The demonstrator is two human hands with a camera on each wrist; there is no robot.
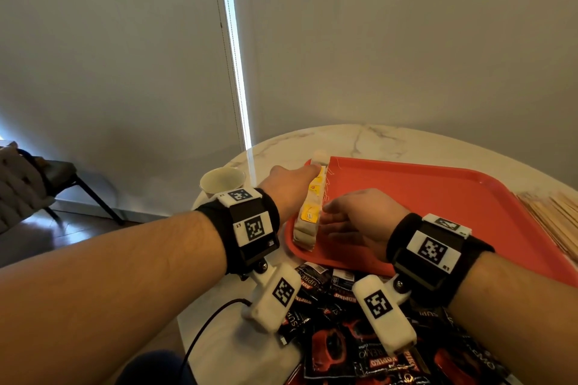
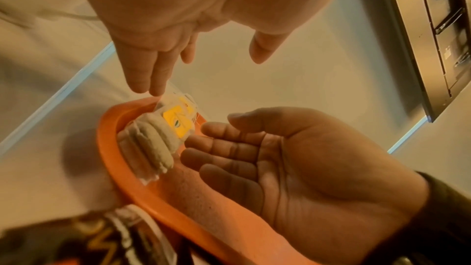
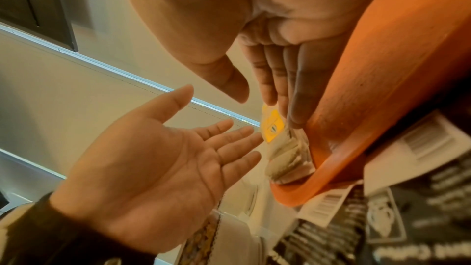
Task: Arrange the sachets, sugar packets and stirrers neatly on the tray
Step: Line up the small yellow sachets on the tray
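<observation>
A row of tea-bag sachets (image 1: 310,209), pale paper with yellow tags on top, is stood on edge along the 9 o'clock rim of the red tray (image 1: 438,197), running from the tray's near corner toward its far corner. The row is flanked by both hands. The left hand (image 1: 289,187) is held at the outer, 9 o'clock side of the row with its fingers (image 2: 155,72) straight and together; in the left wrist view their tips are seen at the far end of the row, though contact cannot be told. The right hand (image 1: 356,219) is held flat on the inner, 3 o'clock side, palm turned toward the sachets, fingers (image 2: 224,144) extended and loosely spread, their tips just beside or touching the near end of the row. Nothing is gripped by either hand; both are kept flat and open. The rest of the tray's floor is seen bare and red. At 6 o'clock from the tray, against its near rim, a heap of black and red coffee sachets (image 1: 359,341) is spread over the white marble table (image 1: 359,137), partly hidden under the wrist-worn cameras. At 3 o'clock, off the tray's right rim, a loose pile of wooden stirrers (image 1: 550,212) is laid on the table. At 10 o'clock from the tray, near the table's edge, a paper cup (image 1: 222,180) is stood upright. A dark chair (image 1: 47,178) is seen on the floor well to the left.
</observation>
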